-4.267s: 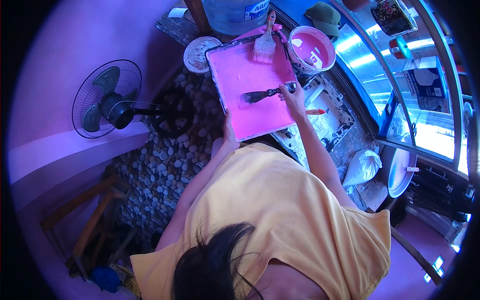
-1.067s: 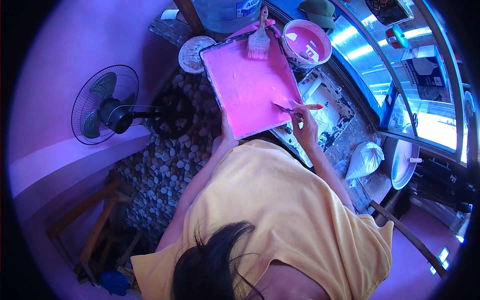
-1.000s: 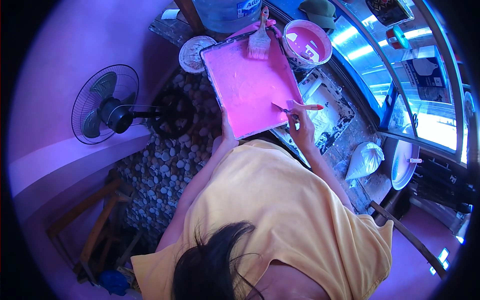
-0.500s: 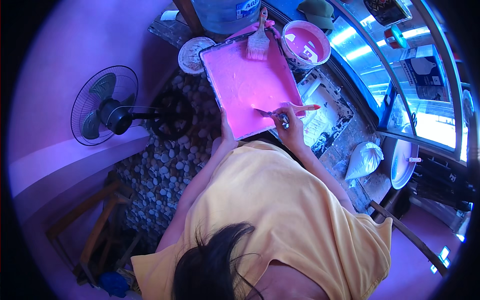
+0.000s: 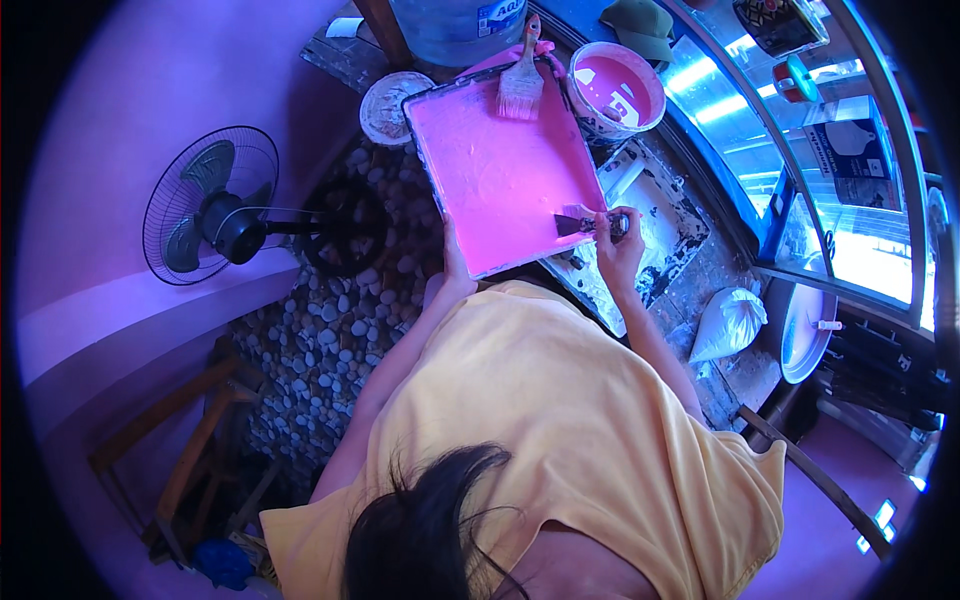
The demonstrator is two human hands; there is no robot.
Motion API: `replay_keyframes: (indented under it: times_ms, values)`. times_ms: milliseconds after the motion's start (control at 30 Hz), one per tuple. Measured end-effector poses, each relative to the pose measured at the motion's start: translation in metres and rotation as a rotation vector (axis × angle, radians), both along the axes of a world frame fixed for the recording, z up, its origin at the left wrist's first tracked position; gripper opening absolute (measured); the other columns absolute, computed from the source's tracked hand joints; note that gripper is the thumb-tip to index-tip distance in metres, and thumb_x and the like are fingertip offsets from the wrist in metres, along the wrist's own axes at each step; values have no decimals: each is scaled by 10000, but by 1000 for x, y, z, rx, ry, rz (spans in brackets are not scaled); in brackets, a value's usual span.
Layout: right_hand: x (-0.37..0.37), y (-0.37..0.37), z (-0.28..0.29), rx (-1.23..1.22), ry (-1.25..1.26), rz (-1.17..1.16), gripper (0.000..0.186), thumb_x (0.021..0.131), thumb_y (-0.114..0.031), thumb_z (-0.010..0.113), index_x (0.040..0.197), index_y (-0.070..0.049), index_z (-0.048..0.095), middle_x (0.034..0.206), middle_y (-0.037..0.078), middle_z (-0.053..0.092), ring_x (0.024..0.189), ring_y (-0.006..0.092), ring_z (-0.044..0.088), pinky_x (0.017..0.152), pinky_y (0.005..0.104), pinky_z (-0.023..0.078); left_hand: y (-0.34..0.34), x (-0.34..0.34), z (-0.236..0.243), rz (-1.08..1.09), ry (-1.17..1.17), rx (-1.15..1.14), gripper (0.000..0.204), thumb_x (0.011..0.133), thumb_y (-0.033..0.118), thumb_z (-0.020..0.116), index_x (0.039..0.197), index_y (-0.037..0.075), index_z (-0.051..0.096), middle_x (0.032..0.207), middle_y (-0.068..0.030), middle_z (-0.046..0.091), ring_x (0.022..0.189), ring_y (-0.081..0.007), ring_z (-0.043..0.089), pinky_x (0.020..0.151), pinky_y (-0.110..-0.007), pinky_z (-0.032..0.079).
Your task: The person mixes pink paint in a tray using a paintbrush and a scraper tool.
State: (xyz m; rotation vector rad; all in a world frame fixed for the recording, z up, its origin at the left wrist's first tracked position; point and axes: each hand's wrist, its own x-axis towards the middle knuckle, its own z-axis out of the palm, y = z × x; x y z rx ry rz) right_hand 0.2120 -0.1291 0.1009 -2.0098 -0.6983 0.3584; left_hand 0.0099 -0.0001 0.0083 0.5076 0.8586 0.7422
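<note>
A rectangular board (image 5: 500,170) coated in pink paint lies tilted in front of me. My right hand (image 5: 618,240) grips a small paintbrush (image 5: 580,224) whose bristles rest on the board's right edge near its lower corner. My left hand (image 5: 452,268) holds the board's lower left edge, thumb on the rim. A second, wider brush (image 5: 521,85) lies across the board's far edge. A round bucket of pink paint (image 5: 615,90) stands just beyond the board on the right.
A paint-spattered sheet (image 5: 640,215) covers the worktop under the board. A floor fan (image 5: 212,205) stands at left on pebbles (image 5: 330,330). A white lid (image 5: 385,105), a large water bottle (image 5: 455,25), a white bag (image 5: 728,322) and a wooden frame (image 5: 180,450) are around.
My right hand has shifted the small brush along the board's lower right part, from the right edge inward and back toward the edge. My left hand keeps holding the board.
</note>
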Motion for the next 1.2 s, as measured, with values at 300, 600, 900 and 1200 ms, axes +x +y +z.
replay_keyframes:
  times_ms: [300,600,900,1200]
  values:
    - [-19,13,-23,224,442,45,224,928,-176,633,1009,-37,477,715,41,602,577,94,585,504,218,467,-1,2,8,-2,9,-35,648,971,573,366,1389,78,377,1276,-78,501,1182,-187,509,991,-346,427]
    - [-5,15,18,119,-121,89,229,883,-107,668,1013,-10,507,777,120,650,686,169,667,576,277,489,-2,-1,1,24,14,-81,622,984,555,347,1372,73,403,1272,-79,512,1173,-191,516,981,-343,432]
    - [-19,26,-4,65,69,58,231,886,-156,670,988,-17,516,730,113,643,644,171,648,561,294,468,-1,0,0,35,39,-44,596,985,541,364,1340,66,425,1214,-66,534,1127,-175,536,951,-329,446]
    - [-35,49,-7,312,488,141,198,924,-106,629,1019,-36,470,752,33,584,630,86,571,551,210,457,-1,-1,0,-1,21,-54,662,946,615,380,1323,76,456,1178,-68,562,1085,-184,562,926,-346,467]
